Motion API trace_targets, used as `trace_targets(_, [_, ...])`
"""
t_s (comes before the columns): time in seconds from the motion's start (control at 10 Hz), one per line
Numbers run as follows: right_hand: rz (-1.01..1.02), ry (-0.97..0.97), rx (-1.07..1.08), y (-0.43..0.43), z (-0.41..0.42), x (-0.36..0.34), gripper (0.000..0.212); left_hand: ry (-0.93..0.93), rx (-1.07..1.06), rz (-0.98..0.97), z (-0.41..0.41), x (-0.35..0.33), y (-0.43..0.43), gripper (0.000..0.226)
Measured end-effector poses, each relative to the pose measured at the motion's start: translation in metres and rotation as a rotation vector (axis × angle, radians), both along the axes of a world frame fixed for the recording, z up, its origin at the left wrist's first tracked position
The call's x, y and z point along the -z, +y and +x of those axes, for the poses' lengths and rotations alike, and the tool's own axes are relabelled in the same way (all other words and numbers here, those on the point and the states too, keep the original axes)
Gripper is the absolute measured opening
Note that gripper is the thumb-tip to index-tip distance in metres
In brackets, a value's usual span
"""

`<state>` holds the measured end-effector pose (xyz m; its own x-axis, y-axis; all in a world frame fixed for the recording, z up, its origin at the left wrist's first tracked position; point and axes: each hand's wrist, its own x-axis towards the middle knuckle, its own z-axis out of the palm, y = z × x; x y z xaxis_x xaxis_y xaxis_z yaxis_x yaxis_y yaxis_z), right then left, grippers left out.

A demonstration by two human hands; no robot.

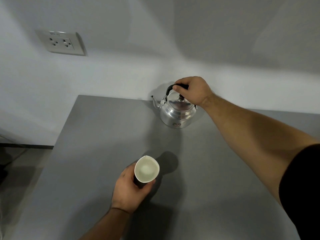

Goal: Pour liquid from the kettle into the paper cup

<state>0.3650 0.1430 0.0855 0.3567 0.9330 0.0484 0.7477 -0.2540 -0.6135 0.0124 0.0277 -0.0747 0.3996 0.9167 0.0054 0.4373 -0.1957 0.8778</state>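
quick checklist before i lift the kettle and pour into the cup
1. Right hand closed on the shiny metal kettle's black handle: ok.
2. Left hand gripping the white paper cup: ok.
3. Cup upright, mouth open: ok.
4. Spout turned toward the cup's side: ok.
5. Lid seated: ok.
6. Liquid in kettle: cannot tell.

The kettle (pixel 177 112) is shiny polished metal with a black handle (pixel 170 88); the table (pixel 107 129) is smooth matt grey.
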Motion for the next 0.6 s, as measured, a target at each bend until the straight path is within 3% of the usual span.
trace_targets(0.2, [0.009, -0.201, 0.066, -0.012, -0.008, -0.012, 0.05, -0.011, 0.008, -0.014, -0.001, -0.003, -0.001, 0.065])
trace_targets(0.3, [0.097, -0.203, 0.157, -0.032, -0.014, -0.018, 0.048, -0.055, 0.025, -0.055, -0.002, -0.004, 0.0, 0.063])
trace_targets(0.5, [0.037, -0.234, 0.169, -0.094, -0.046, -0.007, 0.025, -0.033, 0.072, -0.122, -0.008, -0.002, 0.004, 0.06])
trace_targets(0.6, [0.027, -0.191, 0.158, -0.129, -0.062, 0.0, 0.023, -0.004, 0.059, -0.117, -0.011, -0.008, 0.0, 0.054])
